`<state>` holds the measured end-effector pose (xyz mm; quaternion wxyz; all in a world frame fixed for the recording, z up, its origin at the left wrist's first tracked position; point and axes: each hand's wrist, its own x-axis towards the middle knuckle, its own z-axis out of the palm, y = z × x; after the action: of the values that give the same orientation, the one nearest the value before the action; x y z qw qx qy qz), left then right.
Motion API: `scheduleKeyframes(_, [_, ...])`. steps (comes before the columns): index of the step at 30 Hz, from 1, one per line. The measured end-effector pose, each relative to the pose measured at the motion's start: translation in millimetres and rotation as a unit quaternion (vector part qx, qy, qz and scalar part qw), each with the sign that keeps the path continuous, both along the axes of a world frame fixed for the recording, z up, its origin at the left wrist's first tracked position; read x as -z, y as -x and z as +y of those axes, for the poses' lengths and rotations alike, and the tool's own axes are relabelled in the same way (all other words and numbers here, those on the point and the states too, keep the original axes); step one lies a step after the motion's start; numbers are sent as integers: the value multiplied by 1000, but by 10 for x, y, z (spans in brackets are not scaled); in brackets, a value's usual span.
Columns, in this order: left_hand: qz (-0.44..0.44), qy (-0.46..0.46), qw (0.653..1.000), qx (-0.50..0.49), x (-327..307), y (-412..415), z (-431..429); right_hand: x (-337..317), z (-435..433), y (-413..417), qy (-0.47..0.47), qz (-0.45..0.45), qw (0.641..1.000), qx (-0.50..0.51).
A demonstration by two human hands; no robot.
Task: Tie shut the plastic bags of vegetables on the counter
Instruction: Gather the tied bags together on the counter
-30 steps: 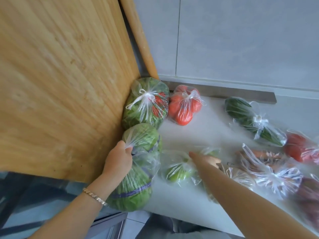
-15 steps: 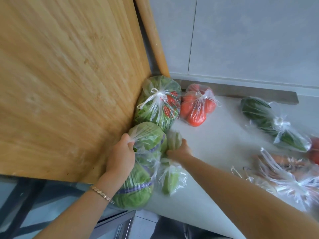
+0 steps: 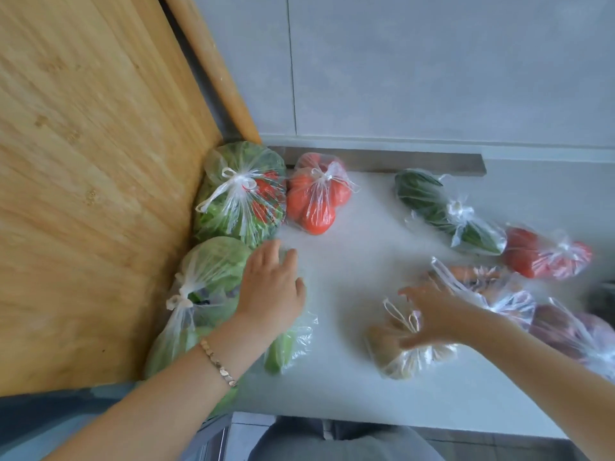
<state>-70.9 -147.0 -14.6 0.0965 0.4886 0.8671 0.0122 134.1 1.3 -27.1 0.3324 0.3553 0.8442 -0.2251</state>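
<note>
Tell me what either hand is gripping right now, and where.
Nothing is gripped. The left hand lies flat on the green pepper bag; the right hand reaches open over the potato bag.

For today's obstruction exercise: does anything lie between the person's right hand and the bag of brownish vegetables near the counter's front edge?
Nothing visible does. The right hand is already over the bag of brownish vegetables, fingers spread at its loose handles; whether it touches them is blurred. The neighbouring bags lie off to its right.
</note>
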Motion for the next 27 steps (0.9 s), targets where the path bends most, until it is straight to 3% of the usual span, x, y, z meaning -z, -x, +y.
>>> scheduleKeyframes(2, [-40,70,996,34,172,-65,104,97,3,-223,-13,-24,999,-33])
scheduleKeyframes(6, [-46,222,970,82,463,15,103,387,-41,-362,-114,82,980,-138])
scheduleKeyframes(11, [0,249,958,144,533,124,5,363,-22,-185,-146,75,959,-230])
scheduleKeyframes(15, [3,222,964,149,546,181,-35,412,-38,83,-91,85,990,-60])
scheduleKeyframes(18, [-4,208,967,147,569,181,-48,436,-96,476,-90,113,986,86])
scheduleKeyframes(20, [-5,205,967,148,577,198,-52,472,-124,784,-39,147,966,208])
scheduleKeyframes(23, [-6,201,968,152,579,217,-53,536,-117,1193,51,191,904,380])
scheduleKeyframes(25, [-8,197,968,152,582,214,-55,579,-129,1424,69,209,869,443])
scheduleKeyframes(27, [-9,198,968,150,581,220,-51,605,-154,1558,82,221,865,443])
